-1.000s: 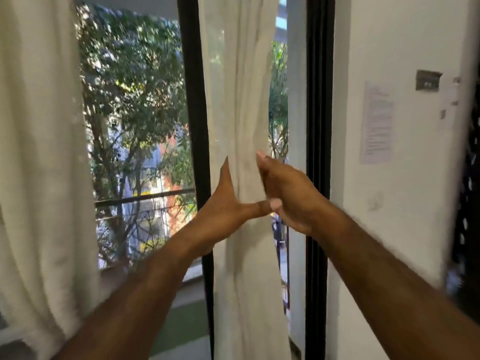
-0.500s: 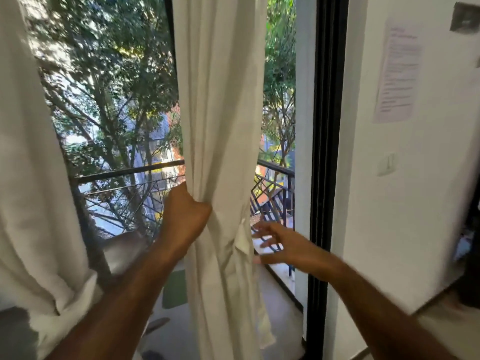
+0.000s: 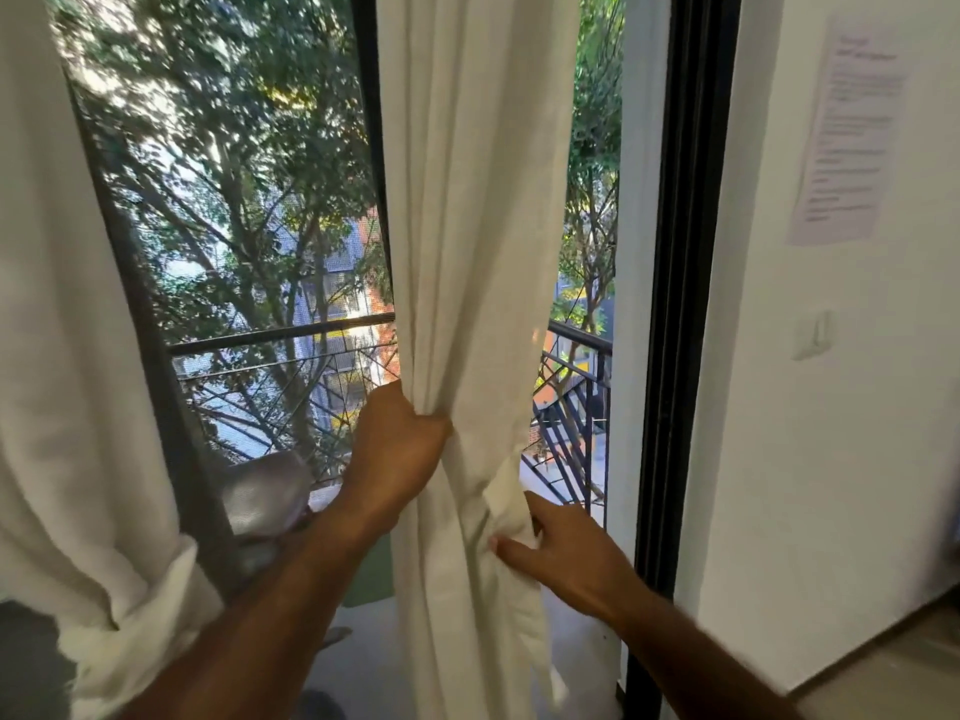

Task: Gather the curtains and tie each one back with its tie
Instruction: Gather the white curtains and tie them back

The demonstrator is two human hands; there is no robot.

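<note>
Curtain bunched by both hands; notice unreadable.

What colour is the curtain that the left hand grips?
Plain off-white, no pattern: the curtain, gripped by the left hand, shows in the head view.

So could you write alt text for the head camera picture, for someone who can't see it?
A person's left hand bunches the middle white curtain at a balcony door while the right hand pinches a fold of cloth at its edge. Another white curtain hangs tied back at left; trees and a black railing show outside.
</note>
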